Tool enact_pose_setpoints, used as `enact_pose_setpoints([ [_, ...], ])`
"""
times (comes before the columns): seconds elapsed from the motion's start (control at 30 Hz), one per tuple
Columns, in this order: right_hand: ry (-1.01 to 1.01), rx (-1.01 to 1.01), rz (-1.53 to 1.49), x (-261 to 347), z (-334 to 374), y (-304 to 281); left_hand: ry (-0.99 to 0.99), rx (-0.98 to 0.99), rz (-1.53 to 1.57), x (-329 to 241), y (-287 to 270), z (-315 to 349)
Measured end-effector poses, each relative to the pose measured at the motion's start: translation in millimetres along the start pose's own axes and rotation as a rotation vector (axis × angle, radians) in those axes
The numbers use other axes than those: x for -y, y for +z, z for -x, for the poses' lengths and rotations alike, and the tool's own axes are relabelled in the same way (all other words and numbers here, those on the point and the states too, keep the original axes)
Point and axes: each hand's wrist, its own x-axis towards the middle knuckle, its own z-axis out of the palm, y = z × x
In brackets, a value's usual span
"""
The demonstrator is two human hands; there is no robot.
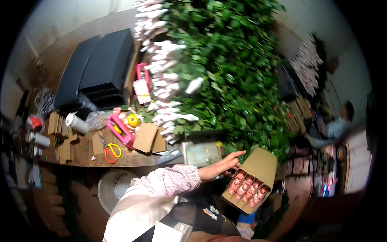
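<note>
- A workbench (80,155) runs across the left, crowded with tools laid down loose, within reach: white cups (76,123) at its nine o'clock side, orange-handled scissors (109,151) flat near the front edge, a pink tool (121,130) at their one o'clock.
- Cardboard pieces (146,137) lie flat at three o'clock of the pink tool, just under a big heap of green leaves (238,72) with wrapped white flower heads (161,72) along its left side.
- The left hand (219,164), on a pink striped sleeve, reaches to three o'clock with fingers (236,154) spread and nearly straight, resting against the left side of the cardboard box; it steadies rather than grips.
- The cardboard box (254,179) is tilted, its open face down-left, showing rows of pink flower heads (246,187) in dividers.
- The right hand is not in view.
</note>
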Motion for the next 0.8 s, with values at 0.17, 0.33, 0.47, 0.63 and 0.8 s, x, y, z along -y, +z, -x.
enact_pose_setpoints([
  [0.17,-0.165,-0.041,0.143,29.1,45.3,-56.0,0.212,0.157,-0.717,46.9,65.2,-7.3],
  [0.33,-0.374,-0.148,0.365,76.1,136.7,-128.6,0.368,0.272,-0.705,81.9,146.6,7.6],
  [0.47,-0.539,-0.264,0.569,102.0,201.3,-180.3,0.277,0.435,-0.403,113.2,195.0,38.7],
  [0.63,-0.638,-0.353,0.752,115.6,239.7,-221.3,0.174,0.331,-0.69,139.3,186.0,8.2],
  [0.8,-0.675,-0.458,0.888,116.0,261.8,-237.8,0.628,-0.333,-1.82,154.1,60.2,-121.6],
])
